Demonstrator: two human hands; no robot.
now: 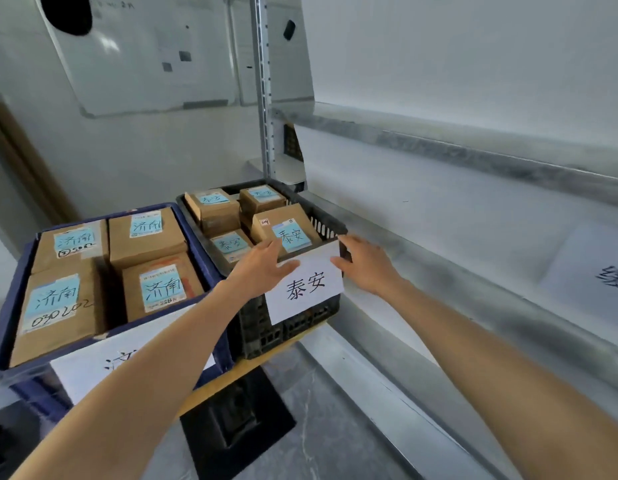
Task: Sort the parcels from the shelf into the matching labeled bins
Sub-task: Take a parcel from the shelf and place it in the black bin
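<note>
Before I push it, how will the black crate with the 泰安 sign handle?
Probably heavy: the black crate holds at least four cardboard parcels. Its lattice plastic walls look stiff, so it should slide rather than flex. The paper sign on its front looks floppy and may crease if pressed.

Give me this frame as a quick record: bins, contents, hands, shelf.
black bin: front label 泰安
泰安 parcels: four visible in black bin
blue bin: left of black bin, front label mostly hidden by arm
济南 parcels: four visible in blue bin
left hand: fingers straight, on black bin's near rim
right hand: touches black bin's right near corner
shelf: right of bins
</note>
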